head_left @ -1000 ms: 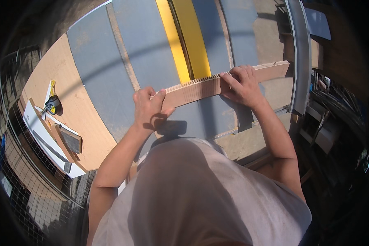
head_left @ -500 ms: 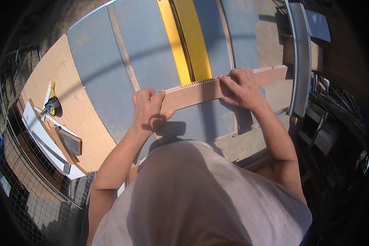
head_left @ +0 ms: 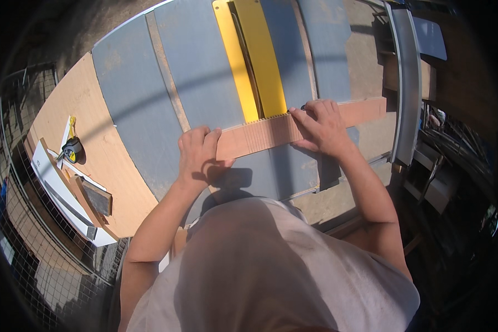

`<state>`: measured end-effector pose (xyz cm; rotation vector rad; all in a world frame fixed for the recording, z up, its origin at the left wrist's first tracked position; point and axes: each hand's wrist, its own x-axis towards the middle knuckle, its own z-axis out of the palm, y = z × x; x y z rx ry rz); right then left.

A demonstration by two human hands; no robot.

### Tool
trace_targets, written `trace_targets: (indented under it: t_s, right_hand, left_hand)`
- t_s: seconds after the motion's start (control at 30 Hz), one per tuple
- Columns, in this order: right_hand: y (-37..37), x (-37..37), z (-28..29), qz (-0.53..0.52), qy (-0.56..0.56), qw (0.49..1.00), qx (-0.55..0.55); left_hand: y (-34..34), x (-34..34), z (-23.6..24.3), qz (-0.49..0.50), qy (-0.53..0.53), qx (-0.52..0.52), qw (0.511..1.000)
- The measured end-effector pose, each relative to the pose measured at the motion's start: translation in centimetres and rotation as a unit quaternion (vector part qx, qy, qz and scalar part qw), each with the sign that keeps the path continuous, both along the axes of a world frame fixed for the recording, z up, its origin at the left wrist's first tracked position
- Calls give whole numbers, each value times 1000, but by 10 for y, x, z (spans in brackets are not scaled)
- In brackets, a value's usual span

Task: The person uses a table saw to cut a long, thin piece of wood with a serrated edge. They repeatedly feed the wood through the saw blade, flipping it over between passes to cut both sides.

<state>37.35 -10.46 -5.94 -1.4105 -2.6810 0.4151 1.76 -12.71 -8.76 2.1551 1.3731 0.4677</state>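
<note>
A long, narrow wooden strip (head_left: 260, 136) lies crosswise in front of me. Its near face carries many close parallel cuts, and small notches run along its far edge. My left hand (head_left: 199, 155) grips its left end, thumb on the near side. Farther right, my right hand (head_left: 322, 127) holds the strip, fingers over the far edge and thumb below. The strip's notched middle meets the near end of a yellow slotted insert (head_left: 263, 61) in a grey-blue saw table (head_left: 133, 66). Whether a blade stands in the slot I cannot tell.
At the left, a plywood panel (head_left: 122, 182) adjoins the table, with a tape measure (head_left: 72, 150), a dark block (head_left: 97, 198) and a white piece (head_left: 58, 193) on it. A metal rail (head_left: 406, 83) bounds the right side. Wire mesh (head_left: 33, 260) stands at lower left.
The strip has tilted a little in my hands, so more of its cut face and less of its notched edge shows. Both hands keep their hold. The view has shifted slightly.
</note>
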Motion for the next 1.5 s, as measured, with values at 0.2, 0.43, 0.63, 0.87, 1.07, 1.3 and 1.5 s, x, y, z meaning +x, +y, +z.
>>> trace_targets:
  t_s: [0.2, 0.43, 0.63, 0.87, 1.07, 1.3, 1.5]
  right_hand:
    - [7, -4, -1, -6, 10, 1000, -1]
    - [25, -11, 1, -6, 7, 1000, 15]
    - [32, -12, 2, -10, 10, 1000, 5]
    - [49, -11, -2, -10, 9, 1000, 7]
    - [68, -14, 1, -28, 12, 999, -15]
    - [81, -17, 2, -42, 9, 999, -18]
    - [88, -17, -2, -53, 4, 998, -22]
  left_hand:
    - [6, -1, -1, 2, 9, 29, 1000]
    - [20, -7, 0, 1, 29, 16, 999]
    - [28, -7, 2, 2, 20, 22, 1000]
    - [45, -9, 3, 11, 17, 2, 1000]
    - [65, -8, 5, 20, 38, 2, 999]
    - [77, -7, 8, 33, 67, 9, 997]
    - [87, -8, 6, 34, 67, 17, 997]
